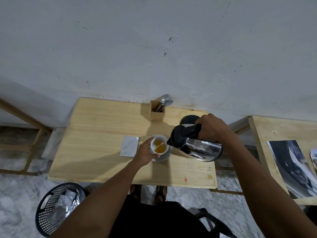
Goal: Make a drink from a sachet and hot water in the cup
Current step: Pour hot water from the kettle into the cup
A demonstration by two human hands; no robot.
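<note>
A white cup (164, 139) stands on a white saucer (165, 157) in the middle of the wooden table (96, 127). Amber liquid fills part of the cup. My left hand (145, 152) grips the cup's left side. My right hand (211, 128) holds the black handle of a steel kettle (200, 148), tilted left with its spout over the cup. A thin stream of water runs from the spout into the cup. A silver sachet (129, 146) lies flat just left of the cup.
A wooden holder with spoons (157, 111) stands at the table's back edge by the wall. The black kettle base (187, 119) sits behind the kettle. A black mesh basket (56, 207) with foil wrappers is on the floor, lower left. A second table (267, 134) with printed sheets stands at right.
</note>
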